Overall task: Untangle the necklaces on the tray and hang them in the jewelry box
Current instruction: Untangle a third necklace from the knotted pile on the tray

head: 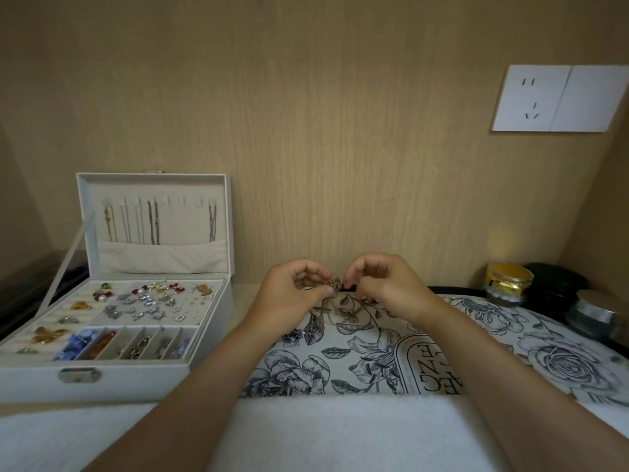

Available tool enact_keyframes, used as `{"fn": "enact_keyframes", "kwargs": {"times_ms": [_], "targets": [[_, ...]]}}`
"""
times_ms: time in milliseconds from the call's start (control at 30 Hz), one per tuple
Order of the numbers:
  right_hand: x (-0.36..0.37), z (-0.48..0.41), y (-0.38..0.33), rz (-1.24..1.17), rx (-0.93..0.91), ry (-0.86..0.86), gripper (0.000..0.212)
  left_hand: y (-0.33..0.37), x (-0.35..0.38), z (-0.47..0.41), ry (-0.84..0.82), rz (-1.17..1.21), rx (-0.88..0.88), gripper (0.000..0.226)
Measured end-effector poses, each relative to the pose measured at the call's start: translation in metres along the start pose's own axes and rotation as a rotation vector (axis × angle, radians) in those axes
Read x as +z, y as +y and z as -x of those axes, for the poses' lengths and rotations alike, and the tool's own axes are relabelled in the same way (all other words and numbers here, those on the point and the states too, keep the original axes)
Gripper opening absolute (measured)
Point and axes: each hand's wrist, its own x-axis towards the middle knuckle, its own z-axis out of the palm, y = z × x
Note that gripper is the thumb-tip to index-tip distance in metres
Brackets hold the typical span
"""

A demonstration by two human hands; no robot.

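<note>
A tangle of necklaces [334, 283], gold and silver chains, is lifted just above the floral tray [442, 352]. My left hand [292, 294] pinches the knot from the left, and my right hand [384, 287] pinches it from the right. Loose chain ends and a dark pendant [295, 334] trail down onto the tray under my left wrist. The white jewelry box [143, 287] stands open at the left. Several necklaces [153, 221] hang from hooks in its upright lid.
The box's lower trays hold earrings, brooches and beads [149, 301]. A gold-lidded jar [507, 282], a black container [554, 284] and a silver-lidded jar [595, 315] stand at the back right. A white towel [323, 434] lies in front. A wall socket [558, 98] sits upper right.
</note>
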Motion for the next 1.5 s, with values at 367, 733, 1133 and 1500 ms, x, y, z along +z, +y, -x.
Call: {"fn": "enact_keyframes", "kwargs": {"times_ms": [367,733,1133,1500], "targets": [[0.006,-0.002,-0.001,0.007,0.016,0.007,0.007,0.001,0.001,0.003,0.027,-0.035,0.005,0.026],[0.007,-0.002,0.000,-0.013,0.101,0.011,0.006,-0.001,0.003,0.003,0.085,-0.021,0.009,0.026],[0.012,-0.007,0.006,0.128,0.017,-0.085,0.011,-0.004,0.008,0.002,-0.063,-0.031,-0.062,0.018],[0.010,-0.007,0.000,-0.019,0.041,-0.073,0.017,-0.003,0.008,0.002,-0.004,-0.008,-0.112,0.006]]}}
